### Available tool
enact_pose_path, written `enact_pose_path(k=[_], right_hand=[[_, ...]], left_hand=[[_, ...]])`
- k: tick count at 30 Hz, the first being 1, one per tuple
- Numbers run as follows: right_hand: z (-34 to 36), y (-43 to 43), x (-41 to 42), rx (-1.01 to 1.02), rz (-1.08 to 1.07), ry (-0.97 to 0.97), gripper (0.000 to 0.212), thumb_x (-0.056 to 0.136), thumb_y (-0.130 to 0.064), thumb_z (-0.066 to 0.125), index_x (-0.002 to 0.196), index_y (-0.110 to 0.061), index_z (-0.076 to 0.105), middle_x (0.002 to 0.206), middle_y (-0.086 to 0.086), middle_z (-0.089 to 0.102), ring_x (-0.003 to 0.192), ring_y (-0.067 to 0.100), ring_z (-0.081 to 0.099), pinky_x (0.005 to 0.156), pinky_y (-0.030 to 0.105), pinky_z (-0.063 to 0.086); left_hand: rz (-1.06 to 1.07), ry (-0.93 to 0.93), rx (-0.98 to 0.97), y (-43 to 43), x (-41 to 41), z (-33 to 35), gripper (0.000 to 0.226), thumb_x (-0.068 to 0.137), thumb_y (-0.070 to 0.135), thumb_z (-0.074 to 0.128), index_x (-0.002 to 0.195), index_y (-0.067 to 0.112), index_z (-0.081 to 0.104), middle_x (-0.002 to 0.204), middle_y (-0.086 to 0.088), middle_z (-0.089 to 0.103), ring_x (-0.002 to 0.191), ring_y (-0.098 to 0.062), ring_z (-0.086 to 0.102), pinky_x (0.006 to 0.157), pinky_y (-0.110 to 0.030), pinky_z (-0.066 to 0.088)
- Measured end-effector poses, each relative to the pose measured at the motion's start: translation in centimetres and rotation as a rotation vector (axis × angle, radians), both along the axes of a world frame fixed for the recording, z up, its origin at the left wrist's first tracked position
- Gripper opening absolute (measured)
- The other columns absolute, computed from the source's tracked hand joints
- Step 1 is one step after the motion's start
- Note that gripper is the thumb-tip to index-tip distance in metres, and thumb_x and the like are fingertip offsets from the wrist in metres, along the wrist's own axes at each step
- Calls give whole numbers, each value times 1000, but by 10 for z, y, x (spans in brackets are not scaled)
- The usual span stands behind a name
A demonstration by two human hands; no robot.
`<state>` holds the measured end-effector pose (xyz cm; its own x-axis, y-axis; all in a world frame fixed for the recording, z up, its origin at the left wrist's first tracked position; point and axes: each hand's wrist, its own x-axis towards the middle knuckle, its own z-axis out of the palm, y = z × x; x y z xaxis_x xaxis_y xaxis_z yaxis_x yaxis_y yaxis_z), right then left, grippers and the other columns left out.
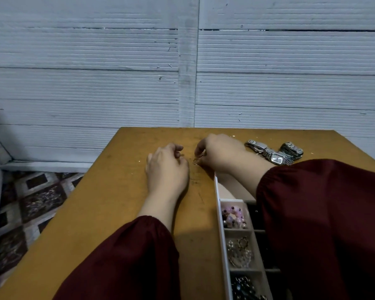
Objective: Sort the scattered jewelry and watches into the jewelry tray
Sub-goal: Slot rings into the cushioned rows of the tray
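Fingers of the right hand pinch a small ring low on the bench near its far edge, the left hand loosely curled alongside; a firm, straight lift before crossing to the jewelry tray should prevent dropping.

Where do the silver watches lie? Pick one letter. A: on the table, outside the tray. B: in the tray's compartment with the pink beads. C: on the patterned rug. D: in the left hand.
A: the silver watches lie on the table, past the far end of the jewelry tray and in none of its compartments.
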<state>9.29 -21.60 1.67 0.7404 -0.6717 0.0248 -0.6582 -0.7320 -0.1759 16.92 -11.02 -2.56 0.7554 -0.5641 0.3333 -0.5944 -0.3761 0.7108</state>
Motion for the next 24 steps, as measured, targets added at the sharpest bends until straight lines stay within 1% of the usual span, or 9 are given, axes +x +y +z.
enact_pose_path(k=[3,6,9,11,14,18,21,24], right_hand=[[1,-1,5,-42,-18,39,24,84,-38,68,104,-25,68,110,2,66,102,26,61,73,32,46],[2,-3,5,-17,-10,30,9,82,-34,71,87,-29,66,108,0,66,101,24,61,71,30,43],[2,-4,4,-16,12,-8,10,81,-34,72,83,-29,63,104,-2,66,98,22,61,70,30,45],[-1,-6,3,-2,24,-43,12,80,-33,73,82,-29,63,101,-2,66,96,21,61,71,30,46],[-4,-11,-2,71,18,-111,11,78,-30,75,79,-29,64,94,-4,66,94,19,60,73,29,47],[-6,-23,-7,194,-63,-253,17,75,-28,78,70,-27,61,82,-5,65,90,19,63,78,30,50],[-10,-29,-7,249,-138,-356,21,73,-29,79,66,-26,60,80,-5,66,86,18,64,77,31,51],[-11,-30,-6,250,-170,-398,21,73,-30,79,65,-26,60,80,-6,67,87,18,64,80,34,53]], left_hand=[[3,0,1,-3,3,0,26,87,18,55,109,24,65,96,4,65,102,-24,57,92,-41,47],[-4,-13,12,-5,4,0,25,88,19,55,110,25,65,98,4,65,104,-23,56,93,-41,46],[-20,-17,36,-7,6,0,25,89,20,54,110,24,66,103,2,67,108,-24,55,96,-39,44],[-44,-22,87,-9,6,0,26,90,20,52,111,24,67,113,0,66,113,-26,52,98,-37,41],[-65,-43,203,-10,4,2,29,93,25,50,118,28,64,123,1,63,119,-27,44,99,-36,34],[-79,-86,279,-10,2,3,29,95,33,47,121,33,61,127,0,57,120,-28,40,101,-38,30],[-104,-102,340,-11,0,3,31,96,42,46,124,37,58,129,-3,51,122,-29,36,104,-42,27],[-111,-137,395,-12,-2,3,32,96,46,44,124,41,58,128,-5,47,122,-30,34,103,-42,26]])
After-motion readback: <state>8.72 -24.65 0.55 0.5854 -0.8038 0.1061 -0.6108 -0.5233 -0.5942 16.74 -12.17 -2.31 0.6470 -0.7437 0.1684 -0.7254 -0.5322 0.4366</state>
